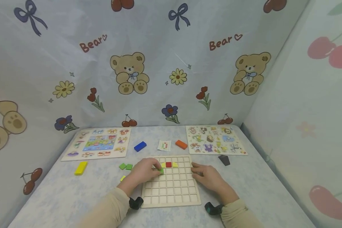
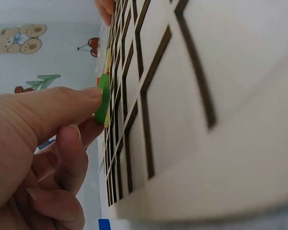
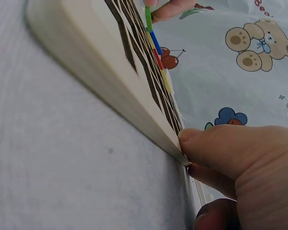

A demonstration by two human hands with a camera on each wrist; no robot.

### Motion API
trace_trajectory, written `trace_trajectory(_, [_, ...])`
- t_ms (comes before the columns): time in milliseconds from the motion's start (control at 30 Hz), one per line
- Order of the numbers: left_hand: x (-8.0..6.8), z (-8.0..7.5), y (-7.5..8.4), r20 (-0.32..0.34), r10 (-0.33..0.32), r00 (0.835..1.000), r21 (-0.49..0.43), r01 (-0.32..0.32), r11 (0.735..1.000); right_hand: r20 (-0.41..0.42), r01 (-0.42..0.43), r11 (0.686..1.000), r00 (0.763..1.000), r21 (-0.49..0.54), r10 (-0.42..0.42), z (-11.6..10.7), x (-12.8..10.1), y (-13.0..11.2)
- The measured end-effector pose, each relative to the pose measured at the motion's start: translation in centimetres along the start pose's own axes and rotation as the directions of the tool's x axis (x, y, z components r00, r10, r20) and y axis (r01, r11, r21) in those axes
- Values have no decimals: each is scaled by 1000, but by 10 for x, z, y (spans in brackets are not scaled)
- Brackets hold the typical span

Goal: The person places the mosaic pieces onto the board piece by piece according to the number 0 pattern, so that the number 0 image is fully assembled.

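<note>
Nearest you: two beige sleeves, then the pale wooden grid board set square to the near edge of the table.

Far-left corner: a wooden picture puzzle board. Below it, near the left edge, a yellow rectangular block. Two small green square tiles lie just off the grid board's left rim.

Your left hand reaches in over that left rim. Thumb and forefinger pinch a small green square tile; the left wrist view shows it standing on edge, one edge touching the grid surface, not yet flat in a cell. It sits in the board's second row, below and left of the red tile and yellow tile already seated in the top row. Rows toward you are open; plenty of free cells.

Beyond the board, left to right: a blue rectangular block, a small printed pattern card, an orange rectangular block.

Your right hand lies on the right rim; fingers rest straight on the board and the thumb presses its side edge, steadying, gripping nothing.

Right of it: a dark block. Far-right corner: an animal puzzle board.
</note>
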State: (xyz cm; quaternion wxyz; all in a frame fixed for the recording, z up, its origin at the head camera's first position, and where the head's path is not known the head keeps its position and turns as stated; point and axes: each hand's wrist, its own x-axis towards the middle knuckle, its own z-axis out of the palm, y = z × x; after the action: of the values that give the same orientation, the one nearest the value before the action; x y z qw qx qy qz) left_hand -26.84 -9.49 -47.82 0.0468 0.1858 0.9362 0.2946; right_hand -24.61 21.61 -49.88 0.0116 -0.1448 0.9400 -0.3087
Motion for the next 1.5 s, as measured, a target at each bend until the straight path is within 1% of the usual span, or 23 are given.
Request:
trace_trajectory(67, [4,4,2,17,0,1000,28,-1,1000,3,4,1000,1000,5,-4,1,1,-1])
trace_trajectory(133, [6,6,2,20,-2,1000,50,1,999,0,7,1000,1000,8,-7,2,1,-1])
trace_trajectory(367, [11,7,4,-25,-47,999,70,48,996,0,3,1000,1000,-2,-3,4,2,0])
trace_trajectory(467, [8,4,3,-30,-67,997,48,69,996,4,3,1000,1000,12,-3,4,3,0])
trace_trajectory(567, [0,-3,-2,-69,-109,992,17,110,994,9,-7,1000,1000,15,6,4,3,-1])
trace_trajectory(600, [-3,-8,-5,-93,-128,987,10,129,992,10,-10,1000,1000,10,10,5,3,-1])
trace_trajectory(667, [-12,-19,-13,-148,-188,971,-10,188,982,11,-12,1000,1000,0,12,4,3,-1])
trace_trajectory(700, [-16,-26,-19,-174,-216,961,-17,216,976,13,-14,1000,1000,-7,14,4,3,0])
trace_trajectory(800, [-29,-46,-40,-227,-317,921,-47,315,948,14,-16,1000,1000,-17,16,2,2,0])
trace_trajectory(833, [-34,-52,-48,-232,-352,907,-62,347,936,12,-15,1000,1000,-21,15,2,2,1])
trace_trajectory(900, [-41,-60,-64,-222,-407,886,-86,398,913,9,-17,1000,1000,-25,17,1,2,2])
trace_trajectory(967, [-47,-63,-80,-199,-452,869,-107,440,892,5,-19,1000,1000,-24,19,1,2,2])
trace_trajectory(1000, [-49,-62,-86,-188,-465,865,-114,452,885,3,-18,1000,1000,-24,18,1,2,3])
trace_trajectory(1067, [-52,-59,-96,-168,-475,864,-127,459,880,1,-18,1000,1000,-18,18,1,1,4])
trace_trajectory(1133, [-52,-55,-102,-173,-467,867,-125,451,884,0,-18,1000,1000,-10,18,2,1,4])
trace_trajectory(1233, [-51,-51,-104,-201,-442,874,-104,429,897,-5,-22,1000,1000,-2,22,2,1,5])
trace_trajectory(1300, [-50,-51,-103,-217,-436,873,-91,427,900,-5,-21,1000,1000,-2,21,2,2,5])
trace_trajectory(1433, [-52,-55,-99,-235,-447,863,-77,441,894,-1,-11,1000,1000,-7,11,3,3,5])
trace_trajectory(1500, [-53,-55,-92,-241,-452,859,-88,445,891,-1,-4,1000,1000,-9,4,3,4,4])
